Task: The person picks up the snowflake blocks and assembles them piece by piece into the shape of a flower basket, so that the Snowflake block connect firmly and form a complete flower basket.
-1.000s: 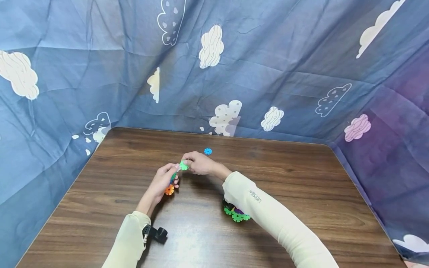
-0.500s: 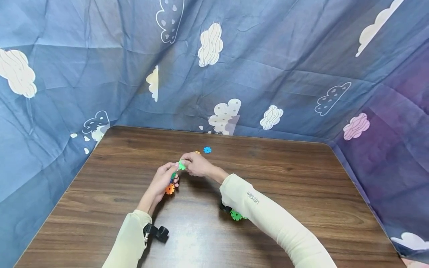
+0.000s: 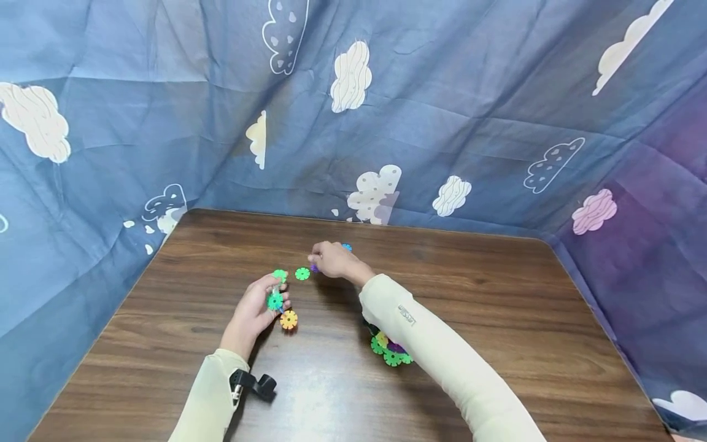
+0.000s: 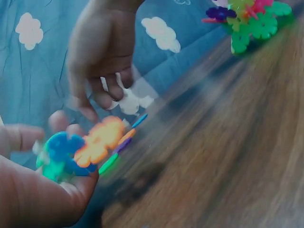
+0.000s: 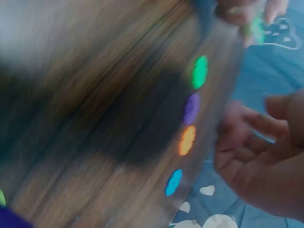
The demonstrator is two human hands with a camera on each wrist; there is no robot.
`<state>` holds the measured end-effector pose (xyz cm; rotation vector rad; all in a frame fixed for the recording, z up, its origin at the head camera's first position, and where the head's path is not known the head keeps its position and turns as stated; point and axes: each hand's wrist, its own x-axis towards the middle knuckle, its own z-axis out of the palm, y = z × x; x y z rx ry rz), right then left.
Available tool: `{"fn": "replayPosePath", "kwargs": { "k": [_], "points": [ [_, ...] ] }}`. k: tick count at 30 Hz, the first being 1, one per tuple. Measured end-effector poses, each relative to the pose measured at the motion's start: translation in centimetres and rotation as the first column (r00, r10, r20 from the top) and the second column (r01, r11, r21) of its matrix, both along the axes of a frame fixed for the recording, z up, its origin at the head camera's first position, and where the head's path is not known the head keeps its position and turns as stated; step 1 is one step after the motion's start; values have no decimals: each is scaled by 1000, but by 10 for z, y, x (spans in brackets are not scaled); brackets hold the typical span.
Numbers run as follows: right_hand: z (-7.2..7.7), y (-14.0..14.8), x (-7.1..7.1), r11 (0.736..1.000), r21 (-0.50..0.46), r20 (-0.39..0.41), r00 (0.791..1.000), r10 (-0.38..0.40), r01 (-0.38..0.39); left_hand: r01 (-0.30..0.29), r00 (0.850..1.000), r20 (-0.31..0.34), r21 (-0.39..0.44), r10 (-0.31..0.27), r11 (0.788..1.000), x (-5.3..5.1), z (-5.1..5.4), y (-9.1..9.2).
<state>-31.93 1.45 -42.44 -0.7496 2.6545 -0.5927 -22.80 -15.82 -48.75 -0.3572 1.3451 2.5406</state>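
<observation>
My left hand (image 3: 255,305) holds a small joined set of notched plastic snowflake discs. A light green disc (image 3: 280,275) sits at its top, a teal-green disc (image 3: 275,301) in the middle and an orange disc (image 3: 288,320) at the lower end; the left wrist view also shows a blue disc (image 4: 64,148) among them. Over the table, my right hand (image 3: 333,260) has loosely bent fingers and nothing visible in its grasp. Below it lies a row: a green disc (image 5: 200,72), a purple disc (image 5: 191,109), an orange disc (image 5: 187,140) and a blue disc (image 5: 174,182).
A built cluster of green, yellow and purple discs (image 3: 393,357) stands on the wooden table (image 3: 497,307), partly behind my right forearm. Pink pieces in it show in the left wrist view. Cloud-patterned blue cloth (image 3: 442,123) hangs behind the table.
My hands were together at a light green disc and have now parted. The right hand has let go and moved right; the left has drawn back slightly, turned, and keeps the joined discs.
</observation>
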Motion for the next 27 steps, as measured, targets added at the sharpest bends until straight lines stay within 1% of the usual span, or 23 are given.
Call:
{"fn": "replayPosePath", "kwargs": {
  "k": [1,2,4,5,8,10,11,12,14,17,20,22,24,25,27],
  "points": [
    [-2,-1,-2,996,81,-26,999,27,-24,-12,1000,12,9,12,1000,0,0,-2],
    [-5,-2,-3,986,158,-50,997,65,-56,-14,1000,19,15,14,1000,0,-1,-3],
    [-10,-4,-5,956,275,-75,989,129,-104,-12,1000,27,12,11,1000,-1,-1,-3],
    [-12,-5,-6,940,322,-83,986,147,-113,-11,999,32,7,10,1000,-1,-1,-2],
    [-17,-7,-7,903,416,-127,977,172,-104,-11,999,30,-18,11,1000,-1,-1,0],
    [-19,-9,-7,887,447,-146,969,198,-114,-30,999,28,-37,31,999,-1,0,3],
    [-20,-10,-7,883,452,-154,965,215,-125,-38,999,23,-54,39,998,-1,0,3],
    [-21,-10,-6,881,453,-158,960,231,-138,-44,999,15,-72,45,996,0,1,4],
    [-21,-10,-6,886,440,-154,960,234,-146,-51,999,1,-104,51,993,0,1,7],
    [-21,-8,-5,903,405,-110,972,206,-146,-49,999,-6,-153,49,987,0,2,11],
    [-17,-4,-4,921,356,-73,978,195,-157,-45,999,4,-188,47,981,-1,2,15],
    [-14,-1,-3,941,288,-88,974,210,-177,-50,998,11,-202,54,978,-1,2,16],
    [-8,2,-2,961,184,-132,964,232,-206,-61,998,10,-212,64,975,-2,2,17],
    [-5,3,-1,967,124,-147,960,240,-223,-69,997,10,-211,73,975,-3,2,16],
    [0,5,0,964,24,-160,950,267,-267,-84,996,6,-207,87,975,-3,2,16]
  ]
}}
